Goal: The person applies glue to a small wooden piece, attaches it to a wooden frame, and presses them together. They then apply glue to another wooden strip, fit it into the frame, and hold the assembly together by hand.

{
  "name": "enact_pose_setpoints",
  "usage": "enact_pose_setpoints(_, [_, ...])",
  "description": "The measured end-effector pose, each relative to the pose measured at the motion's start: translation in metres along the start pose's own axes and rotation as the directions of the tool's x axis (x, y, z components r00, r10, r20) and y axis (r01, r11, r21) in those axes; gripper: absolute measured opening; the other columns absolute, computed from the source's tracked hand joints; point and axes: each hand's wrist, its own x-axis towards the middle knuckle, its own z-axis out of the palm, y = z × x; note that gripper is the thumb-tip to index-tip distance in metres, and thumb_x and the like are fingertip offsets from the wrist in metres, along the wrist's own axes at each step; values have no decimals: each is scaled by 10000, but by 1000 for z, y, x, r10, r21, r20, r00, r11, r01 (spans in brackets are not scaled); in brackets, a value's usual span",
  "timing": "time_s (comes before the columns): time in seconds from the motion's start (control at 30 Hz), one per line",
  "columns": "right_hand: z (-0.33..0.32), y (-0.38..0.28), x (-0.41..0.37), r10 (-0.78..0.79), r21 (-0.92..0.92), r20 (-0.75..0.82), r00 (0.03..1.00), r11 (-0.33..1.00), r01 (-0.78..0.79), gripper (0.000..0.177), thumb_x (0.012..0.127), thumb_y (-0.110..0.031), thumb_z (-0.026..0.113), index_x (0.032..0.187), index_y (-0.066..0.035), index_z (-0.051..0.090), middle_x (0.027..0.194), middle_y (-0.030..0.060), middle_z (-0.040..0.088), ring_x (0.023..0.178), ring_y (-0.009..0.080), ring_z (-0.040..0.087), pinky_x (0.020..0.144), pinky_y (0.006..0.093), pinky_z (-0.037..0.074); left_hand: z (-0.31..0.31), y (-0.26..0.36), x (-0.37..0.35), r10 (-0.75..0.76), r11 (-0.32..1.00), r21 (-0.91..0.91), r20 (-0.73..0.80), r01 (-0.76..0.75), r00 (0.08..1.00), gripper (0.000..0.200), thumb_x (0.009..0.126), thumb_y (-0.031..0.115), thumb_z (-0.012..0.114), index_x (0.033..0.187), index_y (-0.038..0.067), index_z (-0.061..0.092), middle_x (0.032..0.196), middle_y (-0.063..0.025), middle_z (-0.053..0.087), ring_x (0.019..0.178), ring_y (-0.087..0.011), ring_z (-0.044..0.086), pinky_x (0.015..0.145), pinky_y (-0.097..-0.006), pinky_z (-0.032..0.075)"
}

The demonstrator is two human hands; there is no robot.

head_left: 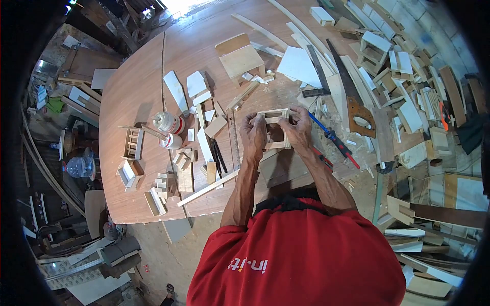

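Between my hands is a small wooden frame (276, 145), built of pale strips with an open middle. My left hand (253, 133) grips its left side, thumb on top near the upper corner. On the opposite side my right hand (298, 128) is closed round the upper right corner. Fingers on the far side of the frame are hidden. Just right of my right hand lie a blue-and-red tool (337, 141) and a red-handled tool (322, 157) partly covered by my forearm. Left of my left hand are thin dark strips (218, 153) and small wood pieces.
Two glue-like jars (171, 130) stand left on the brown table (132, 92). A small wooden chair (241, 57), a black square (317, 76) and a handsaw (360, 120) lie farther off. Miniature wooden pieces (133, 143) sit at the left; scrap wood (408, 112) is piled along the right wall.
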Motion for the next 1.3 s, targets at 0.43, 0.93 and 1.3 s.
enact_pose_setpoints(0.43, [-1, -2, -2, -6, 46, 10, 1000, 999, 6, 458, 762, -59, 651, 1145, 54, 429, 857, 133, 637, 749, 158, 614, 646, 267, 503, 3, 3, -4, 21, 999, -46, -2, -21, 1000, 342, 907, 173, 585, 1136, -34, 438, 792, -71, 608, 647, -105, 574, 545, -229, 473])
enact_pose_setpoints(0.93, [-3, 3, -2, -26, 24, 25, 999, 999, 25, 439, 772, -52, 652, 1147, 40, 443, 886, 146, 630, 788, 174, 618, 681, 286, 514, 7, 5, -14, 24, 994, 104, -13, -23, 1000, 307, 878, 139, 620, 1081, -43, 477, 748, -79, 615, 605, -118, 596, 471, -209, 451])
enact_pose_setpoints(1.3, [-3, -8, -5, -8, 28, 39, 999, 1000, 7, 456, 773, -44, 651, 1160, 53, 430, 921, 166, 636, 818, 185, 625, 700, 288, 521, 9, 11, -15, 50, 997, 63, -20, -48, 999, 216, 862, 71, 578, 1028, -40, 497, 699, -39, 558, 574, -91, 534, 503, -222, 443])
